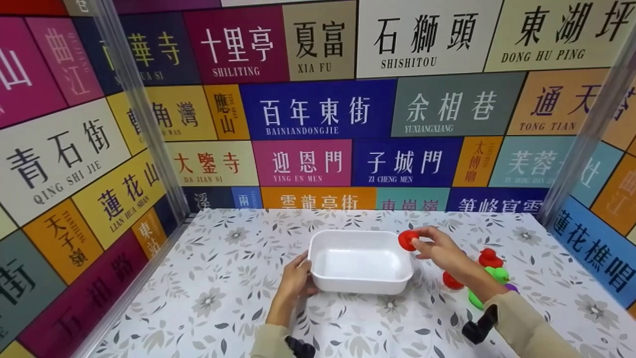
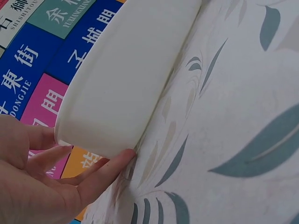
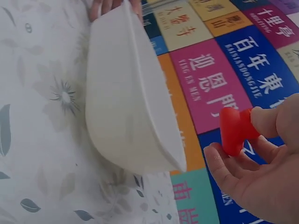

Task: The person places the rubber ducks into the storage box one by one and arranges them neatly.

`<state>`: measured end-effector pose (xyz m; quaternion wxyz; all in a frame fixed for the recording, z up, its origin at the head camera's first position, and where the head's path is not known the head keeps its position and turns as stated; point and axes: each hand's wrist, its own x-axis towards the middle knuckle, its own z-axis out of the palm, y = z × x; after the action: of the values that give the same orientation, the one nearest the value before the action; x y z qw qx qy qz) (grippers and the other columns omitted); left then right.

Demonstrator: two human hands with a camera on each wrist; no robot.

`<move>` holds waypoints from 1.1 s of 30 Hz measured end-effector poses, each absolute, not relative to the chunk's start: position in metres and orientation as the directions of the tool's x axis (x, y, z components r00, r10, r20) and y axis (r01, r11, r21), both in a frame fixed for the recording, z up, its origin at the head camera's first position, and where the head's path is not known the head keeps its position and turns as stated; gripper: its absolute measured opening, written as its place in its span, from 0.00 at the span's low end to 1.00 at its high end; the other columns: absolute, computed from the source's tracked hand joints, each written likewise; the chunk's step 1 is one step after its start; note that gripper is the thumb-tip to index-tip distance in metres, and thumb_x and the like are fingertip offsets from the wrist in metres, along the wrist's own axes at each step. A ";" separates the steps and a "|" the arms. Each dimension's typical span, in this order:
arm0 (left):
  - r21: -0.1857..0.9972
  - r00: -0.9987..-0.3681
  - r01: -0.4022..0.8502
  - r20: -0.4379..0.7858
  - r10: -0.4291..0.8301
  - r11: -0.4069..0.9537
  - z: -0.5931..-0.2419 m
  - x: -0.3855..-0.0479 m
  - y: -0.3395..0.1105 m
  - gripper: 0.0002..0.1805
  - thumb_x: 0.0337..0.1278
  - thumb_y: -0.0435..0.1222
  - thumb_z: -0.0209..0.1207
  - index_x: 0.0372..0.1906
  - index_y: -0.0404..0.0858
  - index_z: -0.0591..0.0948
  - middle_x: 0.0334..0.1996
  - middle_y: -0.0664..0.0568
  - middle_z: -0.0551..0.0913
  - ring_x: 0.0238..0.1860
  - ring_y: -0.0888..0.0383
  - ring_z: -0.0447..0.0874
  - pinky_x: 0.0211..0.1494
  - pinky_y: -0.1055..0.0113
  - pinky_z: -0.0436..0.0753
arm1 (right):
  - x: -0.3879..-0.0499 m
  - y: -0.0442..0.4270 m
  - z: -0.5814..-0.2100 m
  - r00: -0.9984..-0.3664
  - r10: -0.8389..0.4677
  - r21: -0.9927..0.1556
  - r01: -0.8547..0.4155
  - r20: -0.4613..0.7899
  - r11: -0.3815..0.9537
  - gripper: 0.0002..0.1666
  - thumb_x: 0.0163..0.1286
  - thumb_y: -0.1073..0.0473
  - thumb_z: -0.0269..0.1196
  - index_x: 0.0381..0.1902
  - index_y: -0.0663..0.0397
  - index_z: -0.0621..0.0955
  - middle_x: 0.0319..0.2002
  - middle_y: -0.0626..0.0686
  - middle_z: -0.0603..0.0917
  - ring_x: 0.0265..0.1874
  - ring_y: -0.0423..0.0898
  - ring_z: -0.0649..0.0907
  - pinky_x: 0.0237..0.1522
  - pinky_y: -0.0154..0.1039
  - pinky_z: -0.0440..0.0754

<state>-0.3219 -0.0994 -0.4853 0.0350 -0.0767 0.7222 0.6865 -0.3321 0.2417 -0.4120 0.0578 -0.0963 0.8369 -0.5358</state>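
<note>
A white rectangular plastic basin [image 1: 361, 286] stands on the patterned tabletop, its visible inside bare. My left hand [image 1: 296, 276] holds the basin's left end; in the left wrist view its thumb is by the rim and a fingertip touches the lower wall near the cloth. Over the basin's right rim, my right hand [image 1: 439, 247] pinches a small red toy duck [image 1: 407, 240] between thumb and fingers. The right wrist view shows the red duck [image 3: 231, 132] held apart from the basin wall [image 3: 112, 88], with the other fingers spread below it.
Right of the basin, partly behind my right forearm, lie several toy ducks: red ones [image 1: 490, 258] [image 1: 452, 281], green ones [image 1: 497, 274] [image 1: 475, 300] and a purple one [image 1: 511, 287]. Walls of coloured sign panels [image 1: 318, 109] border the leaf-print tablecloth [image 1: 218, 268].
</note>
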 end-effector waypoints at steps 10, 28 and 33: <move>0.982 -0.981 -0.186 -0.184 -0.062 0.031 -0.485 -0.324 -0.098 0.27 0.76 0.40 0.45 0.75 0.41 0.66 0.63 0.34 0.78 0.48 0.49 0.86 0.41 0.56 0.89 | -0.348 0.214 -0.421 -0.978 -0.202 -0.882 -0.136 0.047 0.452 0.27 0.77 0.53 0.58 0.66 0.65 0.71 0.68 0.69 0.70 0.61 0.62 0.80 0.61 0.51 0.83; 0.992 -0.991 -0.129 -0.129 -0.026 -0.001 -0.485 -0.321 -0.101 0.27 0.77 0.36 0.43 0.76 0.38 0.63 0.57 0.30 0.81 0.39 0.52 0.87 0.35 0.55 0.90 | -0.380 0.145 -0.425 -0.950 -0.313 -0.895 -0.159 0.023 0.416 0.21 0.74 0.63 0.60 0.60 0.70 0.75 0.59 0.69 0.79 0.55 0.58 0.83 0.51 0.44 0.84; 0.990 -0.990 -0.139 -0.139 -0.041 0.009 -0.484 -0.320 -0.100 0.27 0.76 0.36 0.44 0.76 0.37 0.63 0.54 0.31 0.83 0.36 0.54 0.86 0.32 0.57 0.89 | -0.388 0.127 -0.429 -0.946 -0.323 -0.912 -0.149 0.018 0.383 0.20 0.73 0.66 0.59 0.59 0.73 0.75 0.58 0.70 0.80 0.52 0.57 0.84 0.54 0.46 0.85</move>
<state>-0.3200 -0.0999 -0.4838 0.0350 -0.0634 0.7093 0.7012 -0.3877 0.1268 -0.4290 0.0814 -0.1426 0.8277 -0.5366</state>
